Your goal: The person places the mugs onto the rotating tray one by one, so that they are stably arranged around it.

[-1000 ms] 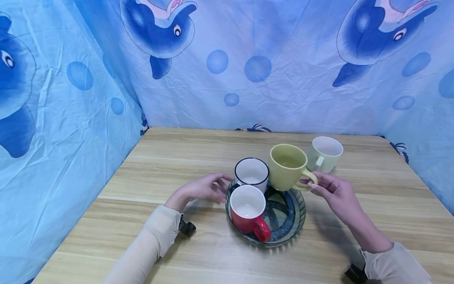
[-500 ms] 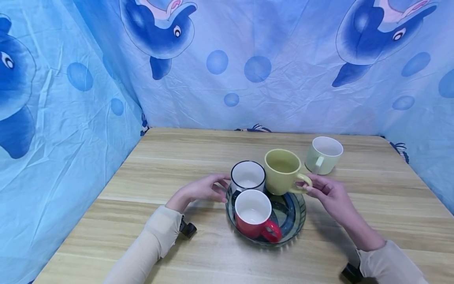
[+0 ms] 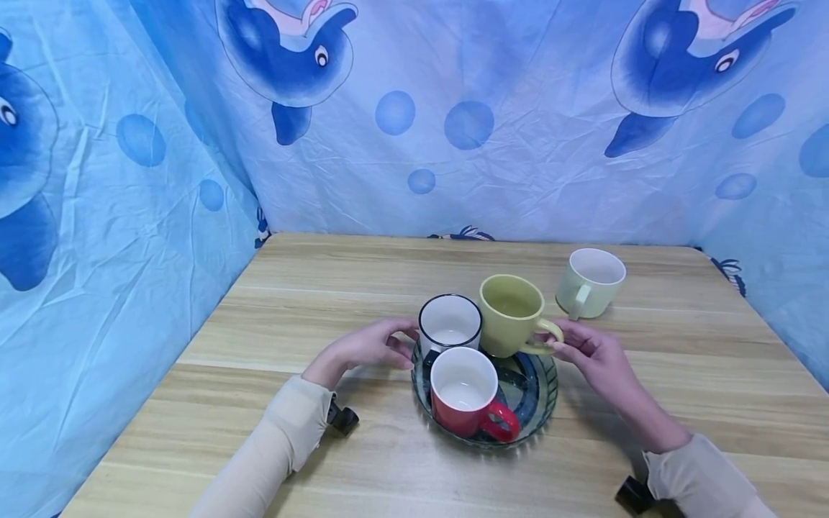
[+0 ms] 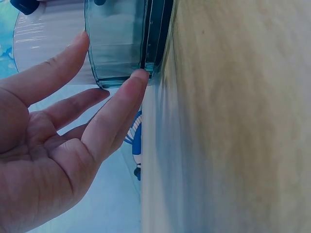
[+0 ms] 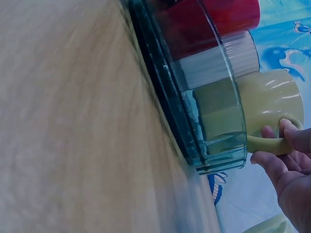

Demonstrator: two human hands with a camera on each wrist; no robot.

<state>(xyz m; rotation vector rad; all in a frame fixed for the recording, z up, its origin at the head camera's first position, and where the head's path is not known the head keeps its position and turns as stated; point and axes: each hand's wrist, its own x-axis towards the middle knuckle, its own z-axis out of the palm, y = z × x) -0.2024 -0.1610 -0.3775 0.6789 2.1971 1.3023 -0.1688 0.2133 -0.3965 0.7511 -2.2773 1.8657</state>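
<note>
Has three mugs (image 3: 460,403) in bowl (image 3: 549,394), green mug (image 3: 591,285) still outside; pinches yellow mug (image 3: 510,322) with right hand (image 3: 597,358), spreads left hand (image 3: 365,348).

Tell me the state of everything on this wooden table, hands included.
Round transparent bluish dish: right way up on the table, partly filled.
White-lined red mug: upright, in dish.
Black-rimmed white mug: upright, in dish.
Olive mug: upright, in dish.
Pale green mug: upright, outside dish.
Left hand: fingers relaxed at the dish's side.
Right hand: pinching olive mug's handle.

Glossy yellow mug (image 3: 508,329); clear, glassy dish (image 3: 547,392); wood-grain tabletop (image 3: 350,280).
</note>
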